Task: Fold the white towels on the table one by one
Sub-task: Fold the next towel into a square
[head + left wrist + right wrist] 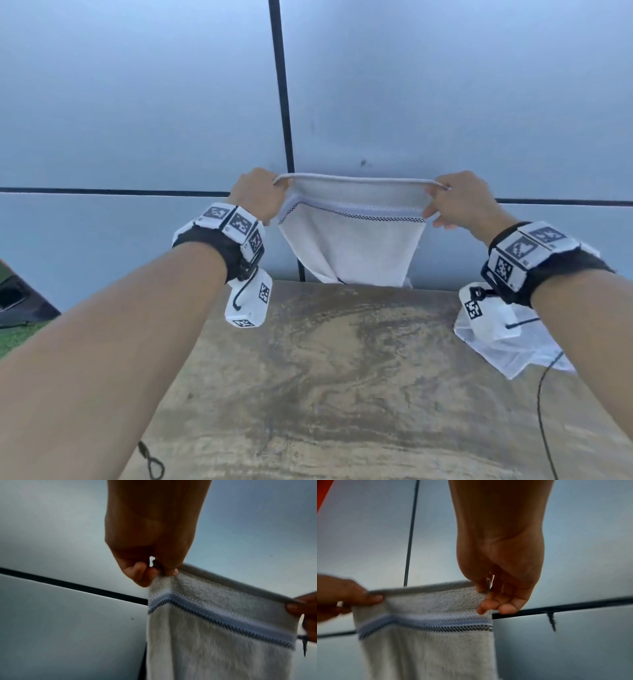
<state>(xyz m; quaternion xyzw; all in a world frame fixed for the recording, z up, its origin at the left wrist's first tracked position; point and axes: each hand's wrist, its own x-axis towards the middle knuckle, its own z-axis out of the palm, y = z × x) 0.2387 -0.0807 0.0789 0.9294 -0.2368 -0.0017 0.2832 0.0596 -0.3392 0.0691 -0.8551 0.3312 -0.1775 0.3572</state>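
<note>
A white towel (352, 240) with a pale blue and dark woven band hangs in the air beyond the table's far edge. My left hand (262, 193) pinches its top left corner, and my right hand (455, 200) pinches its top right corner, so the top hem is stretched level between them. The left wrist view shows the towel (214, 635) pinched by my left hand (159, 570). In the right wrist view the towel (426, 642) hangs from my right hand (488, 595). The towel's lower end is hidden behind the table edge.
The worn brown table (325, 377) fills the foreground. Another white towel (520, 356) lies at its right edge, partly under my right wrist. A black cord (544, 421) trails down the right side. A grey panelled wall (137, 102) stands close behind.
</note>
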